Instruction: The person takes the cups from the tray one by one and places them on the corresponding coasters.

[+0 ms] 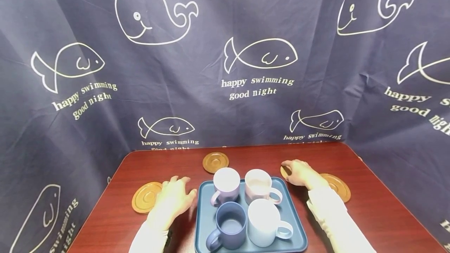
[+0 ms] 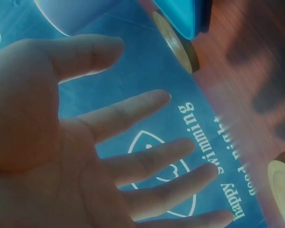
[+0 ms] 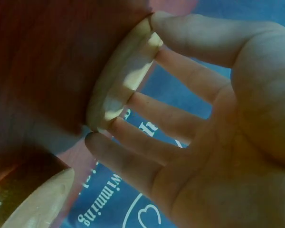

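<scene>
At the right of the table, my right hand (image 1: 300, 173) grips a round wooden coaster (image 3: 118, 80). In the right wrist view the thumb is at one end of its rim and the fingers spread along the other side. My left hand (image 1: 174, 198) holds nothing, its fingers spread and loosely bent between a second wooden coaster (image 1: 145, 196) and the blue tray (image 1: 205, 206). On that tray stand a lavender mug (image 1: 226, 186), a pink mug (image 1: 250, 194), a dark blue mug (image 1: 235, 231) and a light blue mug (image 1: 260, 227), all upright.
Another wooden coaster (image 1: 215, 162) lies behind the tray, and one more coaster (image 1: 339, 188) is at the right, partly behind my right forearm. The red-brown table (image 1: 253, 155) ends at a dark blue curtain (image 1: 211, 89) printed with fish and whales.
</scene>
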The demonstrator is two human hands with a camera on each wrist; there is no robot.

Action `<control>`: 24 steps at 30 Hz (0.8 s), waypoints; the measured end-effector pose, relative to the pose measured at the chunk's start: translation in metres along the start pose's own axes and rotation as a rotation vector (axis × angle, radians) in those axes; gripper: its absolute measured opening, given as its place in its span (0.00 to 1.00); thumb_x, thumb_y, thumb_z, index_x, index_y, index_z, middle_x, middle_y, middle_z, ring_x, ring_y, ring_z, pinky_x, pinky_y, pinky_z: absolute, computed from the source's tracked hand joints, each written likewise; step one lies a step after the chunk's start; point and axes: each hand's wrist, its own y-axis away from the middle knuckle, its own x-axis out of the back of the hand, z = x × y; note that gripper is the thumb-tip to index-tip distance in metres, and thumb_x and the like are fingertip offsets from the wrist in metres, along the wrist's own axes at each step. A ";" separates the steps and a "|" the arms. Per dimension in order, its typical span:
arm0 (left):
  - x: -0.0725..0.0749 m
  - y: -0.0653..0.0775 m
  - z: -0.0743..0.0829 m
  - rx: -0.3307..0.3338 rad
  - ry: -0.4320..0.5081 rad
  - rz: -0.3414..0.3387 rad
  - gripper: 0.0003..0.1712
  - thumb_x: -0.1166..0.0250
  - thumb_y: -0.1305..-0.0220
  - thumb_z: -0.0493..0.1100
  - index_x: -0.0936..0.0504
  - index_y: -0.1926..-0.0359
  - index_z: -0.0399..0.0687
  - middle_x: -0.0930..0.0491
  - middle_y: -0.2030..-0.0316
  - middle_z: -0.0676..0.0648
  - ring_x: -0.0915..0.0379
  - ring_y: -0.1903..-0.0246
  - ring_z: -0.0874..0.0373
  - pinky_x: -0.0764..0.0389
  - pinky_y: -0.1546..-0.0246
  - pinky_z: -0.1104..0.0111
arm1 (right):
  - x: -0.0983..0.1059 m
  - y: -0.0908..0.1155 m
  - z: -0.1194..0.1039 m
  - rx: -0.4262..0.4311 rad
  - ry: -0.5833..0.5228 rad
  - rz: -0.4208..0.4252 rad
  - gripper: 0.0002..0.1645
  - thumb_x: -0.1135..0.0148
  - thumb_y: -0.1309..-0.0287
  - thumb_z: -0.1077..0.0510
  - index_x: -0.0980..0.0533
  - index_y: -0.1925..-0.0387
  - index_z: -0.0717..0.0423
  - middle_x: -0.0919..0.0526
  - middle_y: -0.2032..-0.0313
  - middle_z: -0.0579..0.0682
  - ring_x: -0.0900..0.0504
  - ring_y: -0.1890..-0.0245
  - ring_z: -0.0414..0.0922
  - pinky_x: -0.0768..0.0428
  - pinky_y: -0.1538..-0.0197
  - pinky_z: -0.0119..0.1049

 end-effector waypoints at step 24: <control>-0.005 -0.001 -0.003 0.024 -0.008 -0.019 0.28 0.31 0.39 0.55 0.16 0.41 0.48 0.23 0.38 0.34 0.27 0.46 0.33 0.24 0.49 0.34 | -0.006 -0.039 -0.007 -0.002 0.020 -0.035 0.32 0.27 0.53 0.60 0.18 0.42 0.60 0.13 0.52 0.60 0.17 0.49 0.61 0.24 0.40 0.59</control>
